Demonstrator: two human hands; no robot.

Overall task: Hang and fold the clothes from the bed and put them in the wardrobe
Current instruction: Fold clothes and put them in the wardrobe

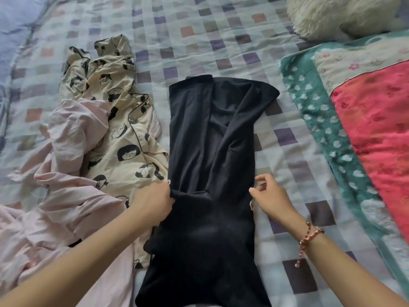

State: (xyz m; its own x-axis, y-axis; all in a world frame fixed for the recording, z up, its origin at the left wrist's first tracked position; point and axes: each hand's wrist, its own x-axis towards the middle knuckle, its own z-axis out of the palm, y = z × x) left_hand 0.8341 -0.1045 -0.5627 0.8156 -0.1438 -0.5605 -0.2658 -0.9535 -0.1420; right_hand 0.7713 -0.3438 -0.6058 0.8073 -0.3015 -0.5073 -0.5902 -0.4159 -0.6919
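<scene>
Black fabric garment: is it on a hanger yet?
No, the black fabric garment lies spread lengthwise on the checked bedsheet, with the left hand gripping its left edge.

The black garment (210, 140) is a soft, matt cloth, smooth between a few deep folds. The cream pyjama (115, 120) is thin cloth, matt and much creased, with printed faces. The pink garment (73, 196) looks like light cotton, also matt and wrinkled. The bed sheet (199, 36) is checked cloth with a slightly puckered surface. The quilt (365, 129) has a red part with a faint sheen and a green, towel-like border. The white cushion (343, 16) is fluffy. The bracelet (311, 238) is red cord with small glossy beads.
</scene>
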